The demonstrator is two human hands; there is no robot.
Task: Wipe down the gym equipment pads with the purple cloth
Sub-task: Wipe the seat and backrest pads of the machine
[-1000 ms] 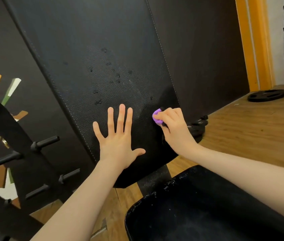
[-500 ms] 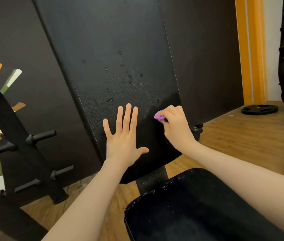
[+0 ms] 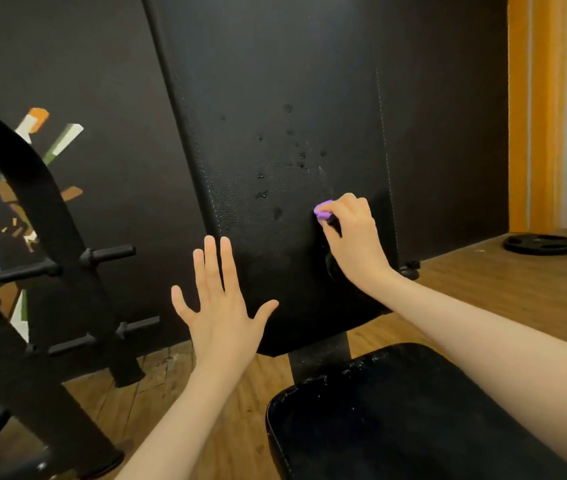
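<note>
Right hand (image 3: 353, 237) grip: fingers curled round bunched purple cloth (image 3: 322, 210), pressed on back pad (image 3: 275, 81); left hand (image 3: 221, 306) spread flat. Risk: the small wad may skip droplets (image 3: 301, 157) above the grip, leaving streaks.

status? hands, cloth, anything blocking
Left hand open, flat by back pad. Right hand grips purple cloth on pad. Droplets unwiped above. Nothing blocking.
</note>
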